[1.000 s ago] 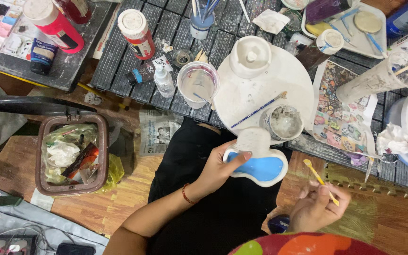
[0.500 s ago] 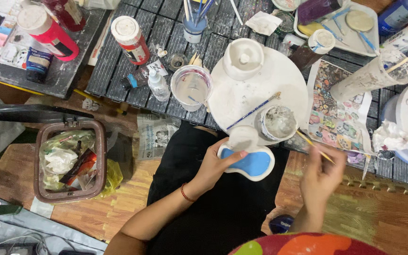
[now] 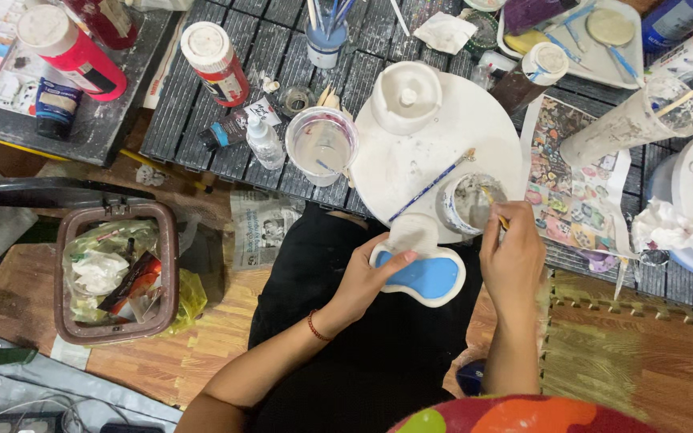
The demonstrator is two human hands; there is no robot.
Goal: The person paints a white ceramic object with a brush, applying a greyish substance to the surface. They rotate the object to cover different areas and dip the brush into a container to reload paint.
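My left hand (image 3: 366,277) grips a flat white clay piece with a blue-painted centre (image 3: 423,277), held above my black-clad lap. My right hand (image 3: 511,256) holds a yellow-handled paintbrush (image 3: 497,212) whose tip dips into a small cup of cloudy water (image 3: 471,202). That cup stands at the near edge of a round white board (image 3: 411,164). A second, blue-handled brush (image 3: 431,186) lies across the board. A white ceramic bowl-shaped piece (image 3: 405,96) sits at the board's far side.
A clear cup of milky water (image 3: 322,144), a small spray bottle (image 3: 265,140), red paint bottles (image 3: 214,62) and a cup of brushes (image 3: 326,36) stand on the dark slatted table. A brown waste basket (image 3: 114,273) is at left. A patterned paper (image 3: 575,192) and tall plastic cup (image 3: 631,120) lie right.
My right hand moved up from beside my lap and put the brush tip into the small water cup. My left hand kept hold of the blue-painted piece.
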